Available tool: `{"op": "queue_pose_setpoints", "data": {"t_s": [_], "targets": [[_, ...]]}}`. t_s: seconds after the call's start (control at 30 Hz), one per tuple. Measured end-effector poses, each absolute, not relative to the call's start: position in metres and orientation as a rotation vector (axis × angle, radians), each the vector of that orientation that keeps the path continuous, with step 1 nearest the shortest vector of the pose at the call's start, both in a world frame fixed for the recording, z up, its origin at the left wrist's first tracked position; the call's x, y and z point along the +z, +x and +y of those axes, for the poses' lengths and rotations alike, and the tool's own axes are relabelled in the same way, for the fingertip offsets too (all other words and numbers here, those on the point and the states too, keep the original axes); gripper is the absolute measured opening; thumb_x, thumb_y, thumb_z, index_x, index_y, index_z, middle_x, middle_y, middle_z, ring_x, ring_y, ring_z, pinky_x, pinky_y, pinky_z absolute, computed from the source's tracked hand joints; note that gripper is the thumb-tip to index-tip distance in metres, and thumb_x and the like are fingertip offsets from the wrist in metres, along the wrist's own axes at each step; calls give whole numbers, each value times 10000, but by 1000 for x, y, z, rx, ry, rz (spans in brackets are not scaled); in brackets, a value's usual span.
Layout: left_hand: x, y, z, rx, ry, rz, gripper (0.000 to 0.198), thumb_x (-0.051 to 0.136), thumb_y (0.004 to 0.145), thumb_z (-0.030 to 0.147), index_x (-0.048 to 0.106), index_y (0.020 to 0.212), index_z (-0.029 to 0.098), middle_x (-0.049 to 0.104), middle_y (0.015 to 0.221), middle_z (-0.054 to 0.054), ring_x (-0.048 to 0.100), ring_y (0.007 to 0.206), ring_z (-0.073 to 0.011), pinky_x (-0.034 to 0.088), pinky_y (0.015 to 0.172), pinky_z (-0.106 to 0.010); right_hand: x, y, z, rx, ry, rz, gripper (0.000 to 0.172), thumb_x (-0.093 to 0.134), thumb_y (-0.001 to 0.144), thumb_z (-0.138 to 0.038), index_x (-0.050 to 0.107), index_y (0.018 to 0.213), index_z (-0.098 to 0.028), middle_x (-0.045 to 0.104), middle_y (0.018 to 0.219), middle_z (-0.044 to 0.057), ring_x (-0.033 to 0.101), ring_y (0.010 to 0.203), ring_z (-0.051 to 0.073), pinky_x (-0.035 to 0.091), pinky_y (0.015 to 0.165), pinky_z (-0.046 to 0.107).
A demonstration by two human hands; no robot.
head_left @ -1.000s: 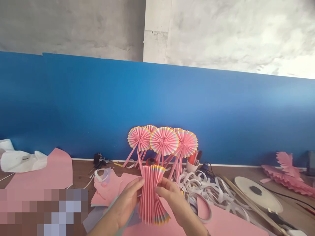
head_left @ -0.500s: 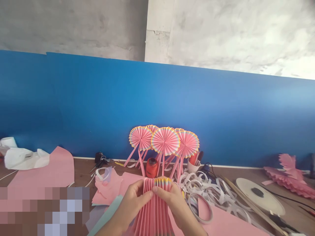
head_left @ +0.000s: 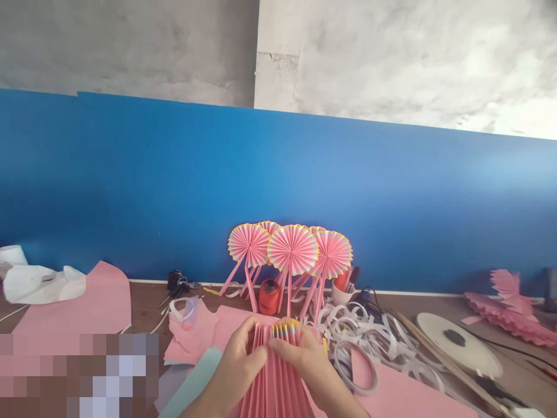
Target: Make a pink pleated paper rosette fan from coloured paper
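Note:
Low in the middle of the head view, a long pink pleated paper [head_left: 274,383] runs toward me, its folds lengthwise. A yellow-and-blue striped edge shows on its far right end. My left hand [head_left: 243,360] pinches the far left part, thumb on top and fingers bent behind. Opposite it, my right hand [head_left: 300,351] grips the striped part, thumb across the pleats. Both thumbs nearly meet at the middle. The fingertips behind the paper are hidden. Just beyond, several round pink paper fans [head_left: 292,249] with striped rims stand on folded pink handles.
A red roll [head_left: 269,297] stands below the fans. White paper strips [head_left: 348,322] lie heaped to the right, with a roll of tape [head_left: 354,367] before them. A pale round disc [head_left: 459,345] sits farther right. Pink sheets [head_left: 87,302] cover the left. A blue panel [head_left: 278,174] rises behind.
Both hands have shifted slightly toward me with the pleated paper, and its far end looks a little more bunched. The view has moved slightly. The fans stay put.

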State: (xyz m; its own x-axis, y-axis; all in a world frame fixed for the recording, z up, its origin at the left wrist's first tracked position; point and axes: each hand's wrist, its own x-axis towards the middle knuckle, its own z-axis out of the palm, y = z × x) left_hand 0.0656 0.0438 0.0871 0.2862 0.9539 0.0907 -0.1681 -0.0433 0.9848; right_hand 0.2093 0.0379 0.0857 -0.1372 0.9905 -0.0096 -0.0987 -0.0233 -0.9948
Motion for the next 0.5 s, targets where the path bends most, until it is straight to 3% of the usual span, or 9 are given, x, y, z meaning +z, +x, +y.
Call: {"op": "queue_pose_setpoints", "data": {"t_s": [0.3, 0.5], "targets": [[100, 67, 40, 1068, 1358, 856, 150, 626, 694, 135, 604, 832, 191, 645, 772, 9, 579, 767, -194, 411, 695, -245, 97, 219, 32, 1386, -1055, -1165, 363, 798, 617, -434, 556, 710, -179, 522, 639, -42, 474, 619, 118, 372, 629, 248], [92, 70, 39, 998, 1348, 874, 206, 704, 722, 323, 588, 815, 179, 599, 691, 21, 547, 665, -155, 407, 626, -236, 102, 219, 27, 1394, -1032, -1135, 371, 823, 589, -413, 566, 709, -174, 525, 633, -42, 474, 616, 113, 372, 625, 243]]}}
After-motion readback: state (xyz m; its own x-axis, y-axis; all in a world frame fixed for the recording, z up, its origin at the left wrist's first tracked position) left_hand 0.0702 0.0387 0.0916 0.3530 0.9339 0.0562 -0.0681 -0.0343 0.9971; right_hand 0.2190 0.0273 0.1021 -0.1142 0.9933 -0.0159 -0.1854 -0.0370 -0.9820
